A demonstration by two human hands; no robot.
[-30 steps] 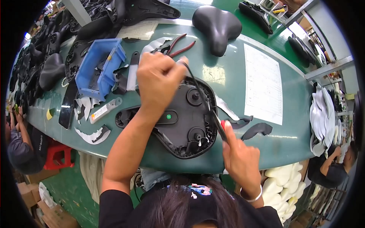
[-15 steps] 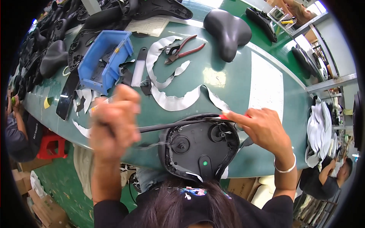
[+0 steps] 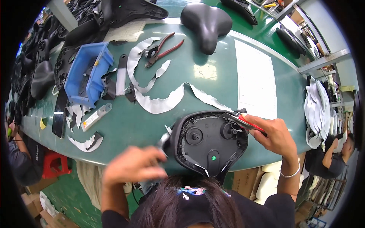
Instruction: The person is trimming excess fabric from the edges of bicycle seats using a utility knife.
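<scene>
An upturned black bike saddle (image 3: pixel 213 142) lies at the table's near edge, its underside facing up. My right hand (image 3: pixel 275 135) is closed round a red-handled utility knife (image 3: pixel 253 123), whose blade lies along the saddle's far right rim. At the saddle's left side, my left hand (image 3: pixel 137 165) is blurred by motion. Its fingers look stretched and apart, with nothing visible between them. Just beyond those fingertips a loose trimming strip (image 3: pixel 165 140) hangs at the saddle's left edge. A long white offcut strip (image 3: pixel 163 104) curls across the table behind the saddle.
Red-handled pliers (image 3: pixel 163 51) lie near a blue bin (image 3: pixel 100 81) of black scraps. Another saddle (image 3: pixel 207 24) and a paper sheet (image 3: pixel 256 78) are farther back. A box cutter (image 3: pixel 97 117), scraps and a black phone (image 3: pixel 59 114) are at left. Other people sit at both sides.
My left hand has let go of the dark strip it was pulling leftward and has moved down toward the saddle. The right hand's knife stays at the rim. The view has shifted.
</scene>
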